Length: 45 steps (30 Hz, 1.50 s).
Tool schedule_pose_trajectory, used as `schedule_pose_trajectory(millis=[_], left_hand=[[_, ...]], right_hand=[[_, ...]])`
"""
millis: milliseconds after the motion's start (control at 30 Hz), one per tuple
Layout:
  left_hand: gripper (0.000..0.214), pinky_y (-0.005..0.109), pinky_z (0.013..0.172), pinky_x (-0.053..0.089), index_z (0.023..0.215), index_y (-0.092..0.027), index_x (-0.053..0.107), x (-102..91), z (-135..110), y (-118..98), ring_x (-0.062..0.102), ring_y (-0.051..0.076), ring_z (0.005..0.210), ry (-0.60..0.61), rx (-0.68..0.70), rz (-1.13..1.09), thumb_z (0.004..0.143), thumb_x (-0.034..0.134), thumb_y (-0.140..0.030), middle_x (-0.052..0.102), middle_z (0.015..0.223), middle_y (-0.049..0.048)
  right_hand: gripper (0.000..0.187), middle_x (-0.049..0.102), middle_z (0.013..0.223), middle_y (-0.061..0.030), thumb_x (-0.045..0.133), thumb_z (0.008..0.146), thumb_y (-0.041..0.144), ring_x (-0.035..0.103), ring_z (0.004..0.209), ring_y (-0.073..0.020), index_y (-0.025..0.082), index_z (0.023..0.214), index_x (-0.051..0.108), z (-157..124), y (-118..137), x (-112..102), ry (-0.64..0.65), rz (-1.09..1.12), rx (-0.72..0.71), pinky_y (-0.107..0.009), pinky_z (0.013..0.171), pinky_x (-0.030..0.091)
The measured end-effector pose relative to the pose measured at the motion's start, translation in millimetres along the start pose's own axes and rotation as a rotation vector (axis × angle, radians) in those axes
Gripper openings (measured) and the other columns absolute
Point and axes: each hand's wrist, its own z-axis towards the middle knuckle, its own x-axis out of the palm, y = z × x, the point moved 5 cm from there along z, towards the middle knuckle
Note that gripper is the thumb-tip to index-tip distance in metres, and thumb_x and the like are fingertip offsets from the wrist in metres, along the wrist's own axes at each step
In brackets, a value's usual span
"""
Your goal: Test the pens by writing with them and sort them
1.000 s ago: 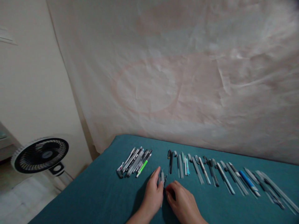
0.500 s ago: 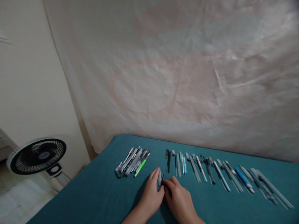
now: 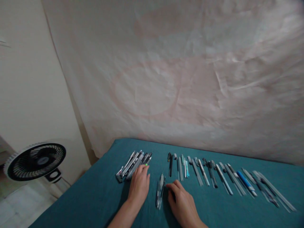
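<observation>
My left hand (image 3: pixel 139 183) reaches over the near right side of a pile of pens (image 3: pixel 135 163). Its fingers are stretched forward and cover most of a green pen (image 3: pixel 146 164), whose end shows beyond the fingertips; no grip on it is visible. Between my two hands a few clear and dark pens (image 3: pixel 160 191) lie close together on the cloth. Just right of them is my right hand (image 3: pixel 182 201), its fingers curled in with nothing visible in them. The thumb side of that hand is partly hidden.
A long row of pens with caps (image 3: pixel 200 171) and clear barrels, one bright blue pen (image 3: pixel 246 183) among them, runs along the right of the teal cloth (image 3: pixel 95 196). A black and white fan (image 3: pixel 35 161) stands left of the table. A pale sheet (image 3: pixel 152 88) hangs behind.
My left hand has let go of the small pen group, which now lies on the cloth, and has moved left and forward onto the pile. The right hand has stayed nearly in place.
</observation>
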Motion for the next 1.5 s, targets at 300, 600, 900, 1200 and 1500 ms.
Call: schedule_pose_trajectory(millis=[300, 600, 900, 1200, 1500], left_hand=[[0.024, 0.038, 0.081, 0.04, 0.101, -0.018, 0.053, -3.7, -1, 8, 0.052, 0.023, 0.091, -0.033, -0.007, 0.172, 0.082, 0.04, -0.015, 0.053, 0.095, 0.0081], [0.016, 0.036, 0.076, 0.04, 0.09, -0.017, 0.054, -3.8, -3, 9, 0.053, 0.024, 0.086, -0.021, -0.048, 0.297, 0.082, 0.042, -0.021, 0.055, 0.088, 0.0088], [0.016, 0.036, 0.072, 0.04, 0.078, -0.017, 0.057, -13.3, -5, 10, 0.055, 0.026, 0.08, -0.024, -0.11, 0.33, 0.08, 0.045, -0.027, 0.057, 0.081, 0.0101], [0.027, 0.028, 0.066, 0.041, 0.078, -0.018, 0.055, -31.7, -9, -29, 0.056, 0.019, 0.074, 0.029, -0.044, 0.103, 0.086, 0.034, -0.034, 0.056, 0.079, 0.0053], [0.026, 0.024, 0.057, 0.037, 0.083, -0.02, 0.047, 13.3, -63, -118, 0.049, 0.013, 0.061, 0.41, -0.151, -0.71, 0.084, 0.036, -0.043, 0.051, 0.075, -0.0004]], right_hand=[[0.024, 0.055, 0.084, -0.0019, 0.038, 0.08, 0.016, 0.056, 0.066, -0.0112, 0.021, 0.09, 0.06, -1, -1, -6, -0.058, 0.19, -0.013, -0.019, 0.063, 0.04], [0.022, 0.056, 0.076, -0.0028, 0.04, 0.076, 0.016, 0.054, 0.065, -0.0132, 0.017, 0.081, 0.062, -2, -3, -17, -0.12, 0.317, 0.009, -0.022, 0.063, 0.04], [0.022, 0.056, 0.076, -0.0027, 0.042, 0.074, 0.016, 0.054, 0.066, -0.0134, 0.017, 0.079, 0.063, -4, -3, -19, -0.146, 0.349, 0.026, -0.023, 0.063, 0.04], [0.028, 0.058, 0.07, -0.0009, 0.051, 0.075, 0.039, 0.046, 0.049, -0.0097, 0.015, 0.085, 0.06, 0, -12, -34, -0.102, 0.773, 0.15, -0.021, 0.046, 0.036], [0.04, 0.039, 0.046, 0.0077, 0.058, 0.067, 0.054, 0.032, 0.036, -0.0035, 0.016, 0.061, 0.048, -1, -39, -64, -0.19, 1.175, 0.395, -0.016, 0.035, 0.023]])
